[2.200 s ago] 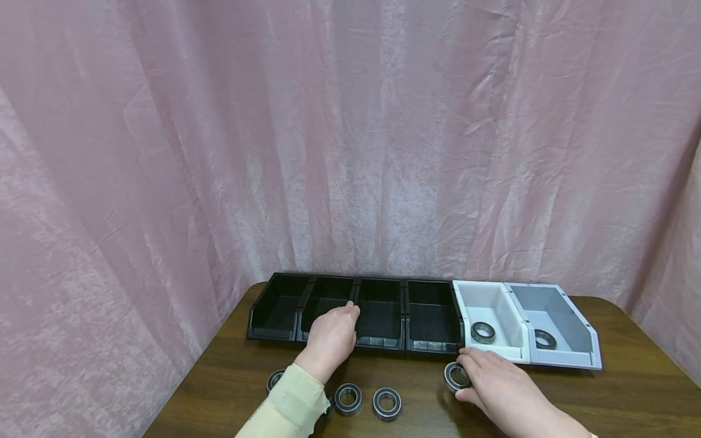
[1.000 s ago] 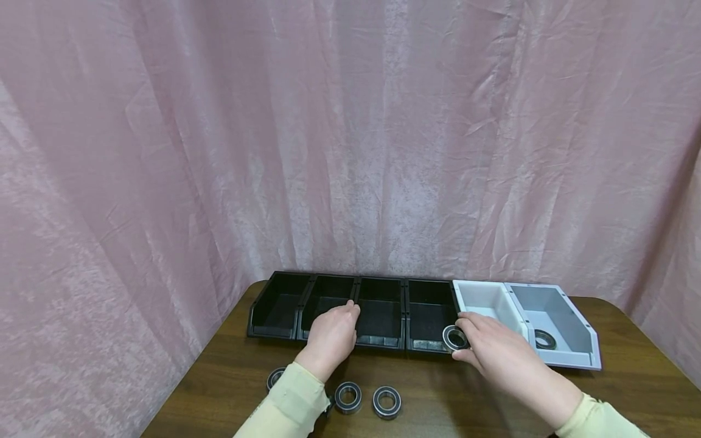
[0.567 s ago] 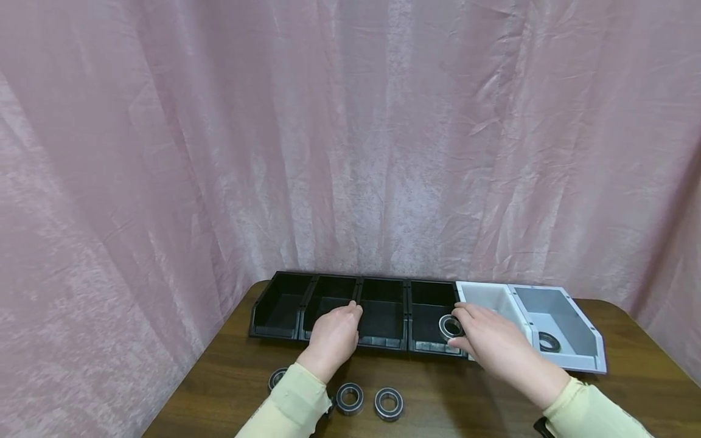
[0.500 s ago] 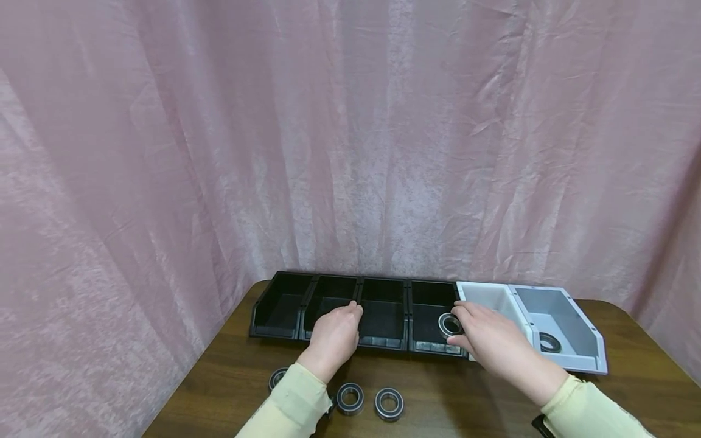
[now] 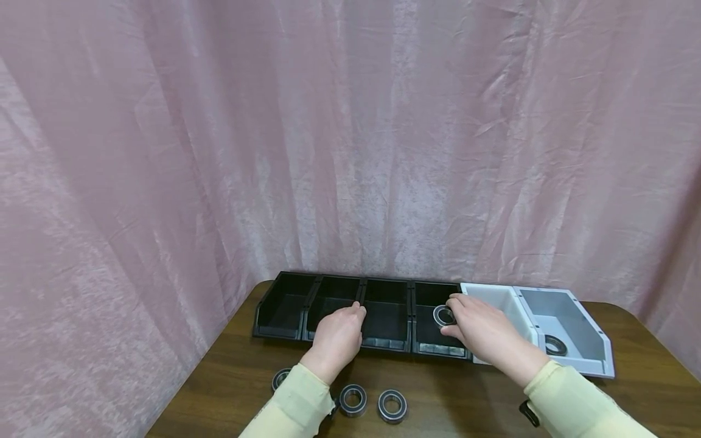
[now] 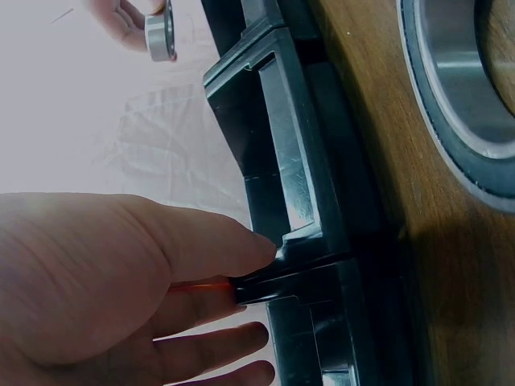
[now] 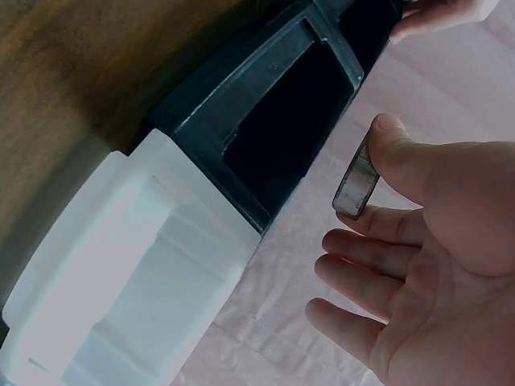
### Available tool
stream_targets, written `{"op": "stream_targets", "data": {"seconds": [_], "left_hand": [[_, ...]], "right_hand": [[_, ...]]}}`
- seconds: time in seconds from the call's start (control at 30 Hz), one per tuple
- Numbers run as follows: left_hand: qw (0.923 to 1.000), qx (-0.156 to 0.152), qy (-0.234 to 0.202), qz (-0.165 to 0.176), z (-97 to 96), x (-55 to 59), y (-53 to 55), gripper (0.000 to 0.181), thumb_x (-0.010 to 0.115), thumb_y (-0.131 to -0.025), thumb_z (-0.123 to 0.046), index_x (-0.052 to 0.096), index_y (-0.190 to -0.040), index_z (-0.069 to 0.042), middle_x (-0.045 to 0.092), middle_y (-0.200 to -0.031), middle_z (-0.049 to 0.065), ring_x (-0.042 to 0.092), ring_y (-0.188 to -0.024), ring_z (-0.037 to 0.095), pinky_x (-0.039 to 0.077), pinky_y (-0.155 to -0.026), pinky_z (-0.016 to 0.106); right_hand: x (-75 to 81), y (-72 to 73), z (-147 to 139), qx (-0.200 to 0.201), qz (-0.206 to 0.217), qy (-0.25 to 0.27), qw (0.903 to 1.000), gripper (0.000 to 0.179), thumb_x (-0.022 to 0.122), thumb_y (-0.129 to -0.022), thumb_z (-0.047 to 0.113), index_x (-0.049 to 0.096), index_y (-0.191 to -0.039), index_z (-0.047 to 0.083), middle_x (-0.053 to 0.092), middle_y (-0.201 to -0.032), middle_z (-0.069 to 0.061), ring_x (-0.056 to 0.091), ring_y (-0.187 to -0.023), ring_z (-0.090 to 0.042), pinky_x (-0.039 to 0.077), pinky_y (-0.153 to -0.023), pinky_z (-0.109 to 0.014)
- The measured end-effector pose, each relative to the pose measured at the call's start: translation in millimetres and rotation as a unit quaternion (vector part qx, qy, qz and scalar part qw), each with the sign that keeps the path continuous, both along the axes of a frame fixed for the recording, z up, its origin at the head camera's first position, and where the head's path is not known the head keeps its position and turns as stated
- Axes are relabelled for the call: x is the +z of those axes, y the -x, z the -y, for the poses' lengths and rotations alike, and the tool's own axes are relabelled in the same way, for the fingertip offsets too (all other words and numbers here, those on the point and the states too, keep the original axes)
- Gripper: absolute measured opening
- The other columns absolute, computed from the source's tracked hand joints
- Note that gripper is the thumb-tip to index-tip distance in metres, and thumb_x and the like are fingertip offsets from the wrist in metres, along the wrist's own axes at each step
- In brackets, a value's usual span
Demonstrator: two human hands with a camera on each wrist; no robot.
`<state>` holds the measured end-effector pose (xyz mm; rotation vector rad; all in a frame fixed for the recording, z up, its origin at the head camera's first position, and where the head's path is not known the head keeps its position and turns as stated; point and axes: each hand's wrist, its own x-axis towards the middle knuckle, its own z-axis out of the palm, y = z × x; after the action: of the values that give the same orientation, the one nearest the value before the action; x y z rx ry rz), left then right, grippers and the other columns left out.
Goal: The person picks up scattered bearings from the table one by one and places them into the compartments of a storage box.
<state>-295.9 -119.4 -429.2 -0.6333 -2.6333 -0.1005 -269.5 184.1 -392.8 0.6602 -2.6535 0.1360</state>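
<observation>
My right hand (image 5: 484,328) holds a ball bearing (image 5: 437,316) over the rightmost black bin (image 5: 432,294). In the right wrist view that bearing (image 7: 356,185) is pinched between thumb and forefinger, the other fingers spread apart. My left hand (image 5: 335,337) is at the middle black bins; the left wrist view shows its thumb and forefinger pinching the divider (image 6: 294,280) between two of them. Three more bearings lie on the table: one (image 5: 275,381) partly behind the left sleeve, a second (image 5: 342,401) by the cuff, a third (image 5: 392,420) to its right.
Several black bins (image 5: 282,331) stand in a row, joined on the right by a white bin (image 5: 495,292) and a grey bin (image 5: 594,365). A bearing (image 5: 563,349) lies in the grey bin. My right hand hides much of the white one. A pink curtain (image 5: 350,152) hangs behind the wooden table (image 5: 219,377).
My right hand has lifted the bearing from in front of the bins and carried it up and leftward over the rightmost black bin. The left hand keeps its place.
</observation>
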Motion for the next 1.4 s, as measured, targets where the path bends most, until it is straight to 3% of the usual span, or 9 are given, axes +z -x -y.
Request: {"op": "stream_targets", "data": {"seconds": [0.53,0.8,1.0,1.4], "left_hand": [[0.9998,0.013,0.01,0.007,-1.3,-0.4,0.0,0.04,0.088,-0.093,-0.01,0.078,-0.132,-0.005,0.075,-0.14,0.014,0.077,-0.117,0.027,0.066,-0.09,0.04],[0.9998,0.013,0.009,0.01,-1.7,1.0,0.2,0.04,0.087,-0.094,-0.01,0.078,-0.133,-0.004,0.074,-0.14,0.014,0.077,-0.119,0.027,0.066,-0.092,0.04],[0.9998,0.014,0.004,0.012,-1.8,0.7,-0.9,0.042,0.088,-0.094,-0.01,0.078,-0.134,-0.004,0.074,-0.141,0.014,0.077,-0.12,0.027,0.066,-0.092,0.04],[0.9997,0.015,0.002,0.019,-2.2,0.8,-1.5,0.044,0.09,-0.092,-0.01,0.078,-0.134,-0.004,0.074,-0.141,0.015,0.076,-0.12,0.028,0.066,-0.093,0.04]], "right_hand": [[-8.7,24.6,9,-0.005,0.005,-0.004,1.0,0.042,0.089,-0.093,0.03,0.071,-0.114,-0.002,0.072,-0.12,-0.019,0.071,-0.11,-0.04,0.06,-0.094,-0.055],[-18.4,35.4,9,-0.002,0.003,-0.008,1.0,0.038,0.09,-0.092,0.029,0.069,-0.105,0.001,0.07,-0.107,-0.012,0.07,-0.1,-0.036,0.061,-0.088,-0.052],[-22.3,38.0,10,0.001,0.001,-0.012,0.9999,0.037,0.091,-0.091,0.027,0.069,-0.102,0.0,0.07,-0.104,-0.013,0.069,-0.101,-0.036,0.061,-0.09,-0.052],[-27.4,47.6,14,-0.016,0.037,-0.038,0.9985,0.035,0.09,-0.093,0.029,0.066,-0.093,0.004,0.068,-0.097,-0.01,0.067,-0.096,-0.033,0.059,-0.09,-0.051]]}}
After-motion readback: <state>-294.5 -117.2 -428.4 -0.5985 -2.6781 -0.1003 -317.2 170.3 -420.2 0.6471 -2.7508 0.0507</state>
